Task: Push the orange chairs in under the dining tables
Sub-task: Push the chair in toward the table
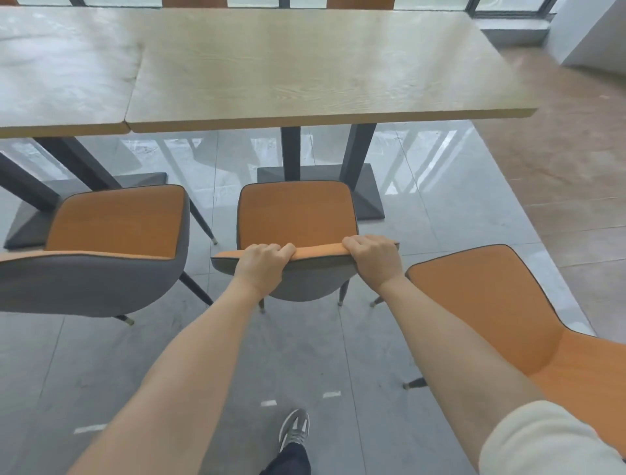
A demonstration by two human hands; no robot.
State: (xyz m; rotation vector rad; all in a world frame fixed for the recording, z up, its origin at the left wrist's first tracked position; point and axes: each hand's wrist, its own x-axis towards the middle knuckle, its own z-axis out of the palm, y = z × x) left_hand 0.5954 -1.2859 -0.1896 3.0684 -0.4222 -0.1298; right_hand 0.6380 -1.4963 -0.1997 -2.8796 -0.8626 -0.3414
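An orange chair point(294, 213) with a grey back shell stands in the middle, facing the right dining table point(305, 78). Its seat lies on the near side of the table's front edge, in front of the dark pedestal base. My left hand point(262, 264) grips the top edge of its backrest on the left. My right hand point(372, 259) grips the same edge on the right. A second orange chair point(115, 220) stands to the left, facing the left table point(61, 74). A third orange chair point(501, 305) sits at the right, turned at an angle.
Dark table legs and a pedestal base point(369, 193) stand on the glossy grey tile floor. Wood-look flooring point(559, 152) runs along the right. Backs of further orange chairs point(359, 3) show beyond the tables by the windows. My shoe point(294, 429) is on the floor below.
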